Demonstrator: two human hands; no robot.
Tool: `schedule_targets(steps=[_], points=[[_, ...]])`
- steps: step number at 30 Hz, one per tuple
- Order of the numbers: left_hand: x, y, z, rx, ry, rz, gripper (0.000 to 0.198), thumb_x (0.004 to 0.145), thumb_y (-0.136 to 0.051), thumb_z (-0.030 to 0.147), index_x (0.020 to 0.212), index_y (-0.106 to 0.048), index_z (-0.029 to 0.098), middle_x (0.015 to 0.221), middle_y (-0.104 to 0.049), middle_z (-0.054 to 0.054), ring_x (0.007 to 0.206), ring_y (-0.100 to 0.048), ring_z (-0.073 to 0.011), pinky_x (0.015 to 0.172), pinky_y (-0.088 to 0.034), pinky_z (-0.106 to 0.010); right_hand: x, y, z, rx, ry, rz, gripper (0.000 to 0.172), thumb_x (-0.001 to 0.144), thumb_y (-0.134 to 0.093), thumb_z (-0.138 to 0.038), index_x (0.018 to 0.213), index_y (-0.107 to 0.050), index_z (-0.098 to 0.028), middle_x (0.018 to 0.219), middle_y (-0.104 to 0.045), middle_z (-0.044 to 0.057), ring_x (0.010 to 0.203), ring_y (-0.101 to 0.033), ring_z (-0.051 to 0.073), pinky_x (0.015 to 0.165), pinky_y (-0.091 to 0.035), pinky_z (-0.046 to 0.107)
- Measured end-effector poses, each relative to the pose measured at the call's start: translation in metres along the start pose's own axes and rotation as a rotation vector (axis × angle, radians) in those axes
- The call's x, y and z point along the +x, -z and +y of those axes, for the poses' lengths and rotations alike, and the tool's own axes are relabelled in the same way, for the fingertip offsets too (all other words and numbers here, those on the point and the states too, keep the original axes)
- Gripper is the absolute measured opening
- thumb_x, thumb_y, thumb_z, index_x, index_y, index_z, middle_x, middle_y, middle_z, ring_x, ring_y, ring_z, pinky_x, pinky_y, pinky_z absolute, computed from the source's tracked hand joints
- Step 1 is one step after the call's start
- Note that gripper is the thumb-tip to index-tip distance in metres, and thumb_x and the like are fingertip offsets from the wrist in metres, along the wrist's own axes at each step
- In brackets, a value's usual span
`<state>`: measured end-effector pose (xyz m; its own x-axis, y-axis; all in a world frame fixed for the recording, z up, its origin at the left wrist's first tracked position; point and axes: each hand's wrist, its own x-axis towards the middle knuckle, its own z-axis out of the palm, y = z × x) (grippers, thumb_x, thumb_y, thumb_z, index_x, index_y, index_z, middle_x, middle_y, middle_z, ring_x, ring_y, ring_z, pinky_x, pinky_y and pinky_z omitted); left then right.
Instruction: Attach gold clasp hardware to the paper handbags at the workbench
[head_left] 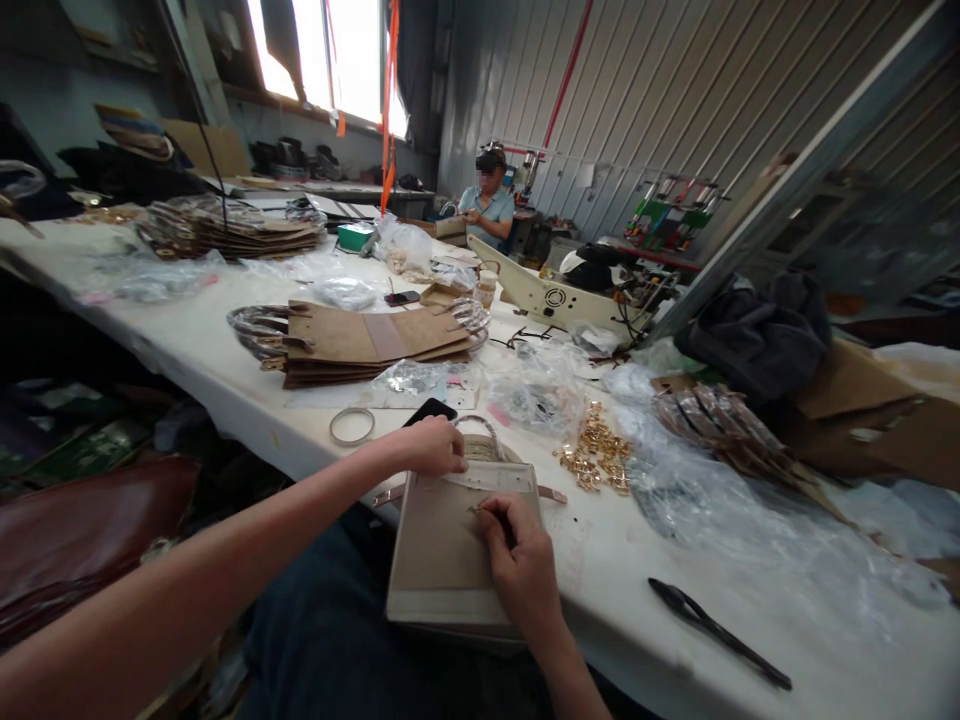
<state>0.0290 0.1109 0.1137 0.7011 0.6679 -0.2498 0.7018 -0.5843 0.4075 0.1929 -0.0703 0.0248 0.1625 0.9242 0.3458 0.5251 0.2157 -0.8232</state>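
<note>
One beige bag (442, 560) at the near edge of a table (611, 560).
The left hand (435, 446) curls at the bag's far edge, grip unclear; the right hand (523, 560) pinches a tiny piece (474, 509), indistinct, at its face. Gold fittings (596, 450) lie to the right. The step seems to be fine fitting; the next move calls for a precise touch and a steady bag.

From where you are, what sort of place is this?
Probably a bag workshop: a beige bag-like piece sits at the edge of the white table, a stack of brown pieces with handles lies beyond, and golden metal fittings are heaped nearby.
</note>
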Motion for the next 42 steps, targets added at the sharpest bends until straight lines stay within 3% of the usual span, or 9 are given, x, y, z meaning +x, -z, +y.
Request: schedule_targets(steps=[7,10,14,22,28,32,36,42], points=[[0.015,0.012,0.004,0.035,-0.076,-0.111,0.022,0.088,-0.07,0.027,0.098,-0.086,0.016,0.093,-0.08,-0.01,0.082,-0.068,-0.0227,0.073,-0.048,-0.03,-0.001,-0.002,-0.003,-0.009,0.014,0.041,0.017,0.112,-0.056,-0.035,0.106,-0.068,-0.024,0.101,-0.071,0.005,0.095,-0.066,0.024,0.085,-0.051,0.032],[0.022,0.015,0.006,-0.032,-0.152,-0.179,0.024,0.077,-0.07,0.019,0.096,-0.086,0.019,0.091,-0.081,-0.006,0.079,-0.067,-0.021,0.073,-0.048,-0.029,-0.002,-0.004,-0.001,-0.017,0.023,0.035,0.017,0.112,-0.056,-0.036,0.105,-0.067,-0.024,0.102,-0.07,0.005,0.097,-0.065,0.024,0.086,-0.051,0.033],[0.032,0.017,0.012,-0.009,-0.175,-0.275,0.024,0.06,-0.067,0.013,0.079,-0.081,0.016,0.071,-0.071,-0.005,0.068,-0.058,-0.0214,0.069,-0.048,-0.032,-0.004,-0.006,0.0,-0.026,0.052,0.043,0.017,0.113,-0.056,-0.035,0.105,-0.065,-0.024,0.104,-0.07,0.006,0.1,-0.064,0.024,0.09,-0.051,0.034],[0.054,0.019,0.011,-0.169,-0.211,-0.5,0.026,0.054,-0.072,0.017,0.078,-0.08,0.018,0.073,-0.07,0.0,0.078,-0.062,-0.0231,0.073,-0.053,-0.032,-0.006,-0.009,0.002,-0.05,0.087,0.063,0.014,0.112,-0.058,-0.032,0.105,-0.068,-0.023,0.106,-0.071,0.005,0.1,-0.066,0.022,0.092,-0.051,0.033],[0.074,0.005,-0.004,-0.332,-0.173,-0.69,0.018,0.05,-0.078,0.017,0.067,-0.076,0.019,0.071,-0.069,-0.001,0.077,-0.064,-0.0251,0.076,-0.058,-0.037,-0.006,-0.005,0.002,-0.019,0.052,0.027,0.015,0.11,-0.062,-0.033,0.105,-0.07,-0.023,0.106,-0.073,0.005,0.101,-0.067,0.022,0.092,-0.052,0.032],[0.076,-0.008,-0.017,-0.398,-0.15,-0.703,0.025,0.052,-0.081,0.018,0.077,-0.08,0.02,0.079,-0.072,-0.002,0.085,-0.067,-0.0264,0.081,-0.06,-0.037,-0.001,0.001,0.002,0.049,-0.012,0.004,0.016,0.106,-0.069,-0.037,0.104,-0.077,-0.022,0.111,-0.076,0.007,0.106,-0.07,0.024,0.096,-0.054,0.034],[0.079,-0.014,-0.022,-0.366,-0.129,-0.686,0.031,0.051,-0.084,0.017,0.081,-0.082,0.018,0.082,-0.072,-0.004,0.087,-0.068,-0.0308,0.081,-0.061,-0.043,0.007,0.008,0.003,0.151,-0.121,-0.009,0.021,0.099,-0.077,-0.042,0.102,-0.081,-0.021,0.11,-0.078,0.008,0.105,-0.071,0.025,0.091,-0.058,0.034],[0.081,-0.014,-0.02,-0.291,-0.13,-0.63,0.029,0.049,-0.089,0.018,0.077,-0.08,0.018,0.074,-0.065,-0.003,0.078,-0.061,-0.0254,0.079,-0.059,-0.042,0.028,0.023,-0.004,0.175,-0.313,-0.115,0.036,0.091,-0.084,-0.052,0.108,-0.084,-0.021,0.09,-0.079,0.006,0.077,-0.071,0.022,0.071,-0.059,0.032]])
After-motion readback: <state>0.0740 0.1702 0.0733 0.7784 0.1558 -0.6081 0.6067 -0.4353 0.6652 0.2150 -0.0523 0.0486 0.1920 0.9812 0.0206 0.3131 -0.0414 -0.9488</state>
